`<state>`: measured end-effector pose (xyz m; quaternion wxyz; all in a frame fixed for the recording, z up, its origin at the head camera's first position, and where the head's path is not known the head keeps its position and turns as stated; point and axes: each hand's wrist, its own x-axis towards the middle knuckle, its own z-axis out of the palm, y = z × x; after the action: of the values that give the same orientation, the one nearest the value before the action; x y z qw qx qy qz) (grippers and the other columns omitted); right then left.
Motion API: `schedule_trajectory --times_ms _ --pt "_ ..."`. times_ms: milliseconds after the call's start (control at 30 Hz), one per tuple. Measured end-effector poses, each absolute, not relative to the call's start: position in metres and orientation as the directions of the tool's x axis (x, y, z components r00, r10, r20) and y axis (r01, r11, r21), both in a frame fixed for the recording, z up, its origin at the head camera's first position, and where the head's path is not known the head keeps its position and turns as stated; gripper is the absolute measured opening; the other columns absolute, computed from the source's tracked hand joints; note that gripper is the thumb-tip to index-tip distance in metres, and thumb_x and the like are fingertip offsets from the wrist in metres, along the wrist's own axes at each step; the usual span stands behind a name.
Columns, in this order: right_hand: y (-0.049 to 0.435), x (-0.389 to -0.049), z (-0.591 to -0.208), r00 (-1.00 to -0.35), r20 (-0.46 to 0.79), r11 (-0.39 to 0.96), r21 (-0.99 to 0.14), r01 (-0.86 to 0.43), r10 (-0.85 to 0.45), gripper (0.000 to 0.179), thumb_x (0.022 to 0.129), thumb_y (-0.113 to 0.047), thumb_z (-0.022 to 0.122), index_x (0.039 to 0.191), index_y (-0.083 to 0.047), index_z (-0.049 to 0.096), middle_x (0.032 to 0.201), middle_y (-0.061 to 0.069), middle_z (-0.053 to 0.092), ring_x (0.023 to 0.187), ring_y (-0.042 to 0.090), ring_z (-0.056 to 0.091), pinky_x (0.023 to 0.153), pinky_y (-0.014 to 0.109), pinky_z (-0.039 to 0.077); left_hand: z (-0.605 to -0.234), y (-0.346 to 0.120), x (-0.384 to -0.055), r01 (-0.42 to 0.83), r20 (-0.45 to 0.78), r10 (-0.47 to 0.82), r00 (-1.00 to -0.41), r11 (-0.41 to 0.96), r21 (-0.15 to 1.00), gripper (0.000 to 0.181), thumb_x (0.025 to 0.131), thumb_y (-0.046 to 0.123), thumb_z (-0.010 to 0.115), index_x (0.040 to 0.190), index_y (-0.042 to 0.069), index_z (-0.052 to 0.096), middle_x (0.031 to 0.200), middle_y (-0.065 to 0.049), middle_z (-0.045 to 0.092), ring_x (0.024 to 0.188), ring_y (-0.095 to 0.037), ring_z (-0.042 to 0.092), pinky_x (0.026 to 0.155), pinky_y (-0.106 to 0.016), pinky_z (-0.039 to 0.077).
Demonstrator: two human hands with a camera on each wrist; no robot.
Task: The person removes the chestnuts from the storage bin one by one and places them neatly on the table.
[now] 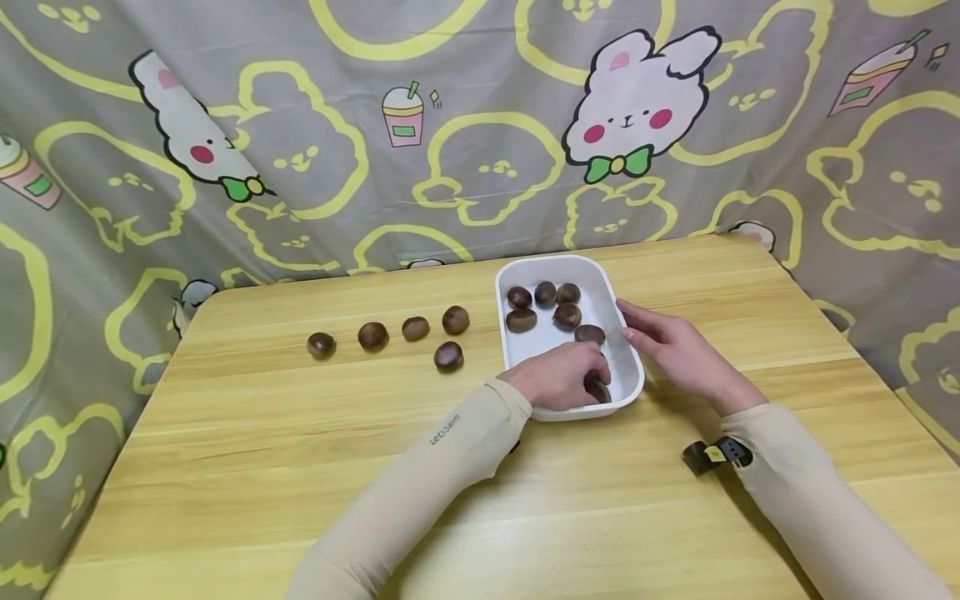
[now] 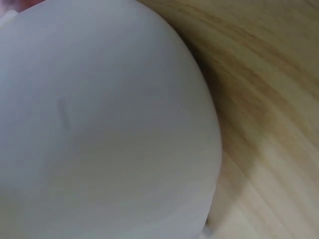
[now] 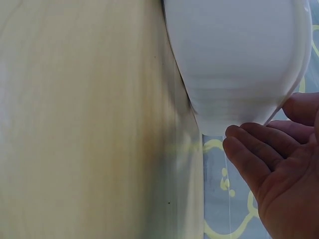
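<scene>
Across the wood-grained table (image 1: 300, 483) in the head view, five glossy, rounded brown chestnuts (image 1: 372, 336) are spread, four in a loose row and one just below it. To their right is set a smooth white tray (image 1: 532, 346), rectangular with rounded corners. Six chestnuts are plainly seen inside, and another is partly covered by the left hand (image 1: 558, 377), whose fingers (image 1: 602, 367) are bent down over it; whether they are clamped on it cannot be told. The tray's right side is touched by the right hand (image 1: 678, 350). Both arms are covered by beige sleeves (image 1: 420, 475).

In the left wrist view, much is filled by the tray's curved, matte outer wall; the left fingers cannot be made out.

In the right wrist view, the right fingers are seen extended side by side against the tray's pale outside.
</scene>
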<state>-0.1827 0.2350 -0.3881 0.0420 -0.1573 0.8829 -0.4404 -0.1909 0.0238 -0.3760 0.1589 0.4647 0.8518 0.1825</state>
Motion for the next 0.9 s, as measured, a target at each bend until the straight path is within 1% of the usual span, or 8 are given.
schedule_trajectory --times_ms 200,367,600,767,900 --pt "0.236 -0.184 -0.391 -0.945 0.041 0.568 -0.791 -0.229 -0.323 0.053 0.104 -0.028 0.050 0.150 -0.004 0.038 0.149 0.016 0.041 0.135 0.032 0.038 0.108 0.051 0.031 -0.377 0.022 -0.190 0.680 -0.133 0.821 -0.555 0.540 0.497 0.015 0.086 0.014 0.078 0.096 0.010 0.068 0.089 0.008 0.063 0.084 -0.005 0.056 0.077 -0.013 0.041" --pt "0.236 -0.183 -0.390 -0.947 0.037 0.572 -0.789 -0.224 -0.320 0.053 0.104 -0.028 0.050 0.150 -0.005 0.037 0.149 0.017 0.040 0.136 0.033 0.036 0.109 0.052 0.029 -0.377 0.021 -0.191 0.666 -0.137 0.813 -0.566 0.549 0.505 0.016 0.086 0.016 0.079 0.096 0.012 0.067 0.089 0.008 0.062 0.084 -0.006 0.056 0.077 -0.014 0.041" --pt "0.236 -0.184 -0.389 -0.948 0.044 0.571 -0.789 -0.226 -0.315 0.053 0.104 -0.027 0.050 0.150 -0.004 0.038 0.148 0.017 0.041 0.135 0.034 0.037 0.109 0.052 0.029 -0.378 0.020 -0.191 0.647 -0.121 0.803 -0.584 0.550 0.527 0.018 0.084 0.014 0.080 0.094 0.011 0.066 0.087 0.007 0.062 0.082 -0.006 0.056 0.074 -0.015 0.041" --pt "0.236 -0.183 -0.388 -0.948 0.043 0.571 -0.789 -0.227 -0.316 0.053 0.104 -0.027 0.050 0.150 -0.004 0.037 0.148 0.018 0.041 0.135 0.035 0.037 0.108 0.052 0.030 -0.376 0.017 -0.192 0.623 -0.089 0.793 -0.603 0.538 0.569 0.020 0.084 0.013 0.080 0.096 0.012 0.064 0.087 0.008 0.061 0.082 -0.004 0.056 0.075 -0.014 0.042" --pt "0.235 -0.184 -0.388 -0.947 0.042 0.570 -0.790 -0.226 -0.318 0.052 0.104 -0.026 0.050 0.150 -0.004 0.037 0.148 0.018 0.041 0.135 0.035 0.038 0.108 0.052 0.030 -0.370 0.009 -0.194 0.573 -0.028 0.764 -0.645 0.508 0.643 0.020 0.084 0.013 0.080 0.096 0.012 0.065 0.087 0.008 0.062 0.082 -0.003 0.058 0.075 -0.014 0.044"
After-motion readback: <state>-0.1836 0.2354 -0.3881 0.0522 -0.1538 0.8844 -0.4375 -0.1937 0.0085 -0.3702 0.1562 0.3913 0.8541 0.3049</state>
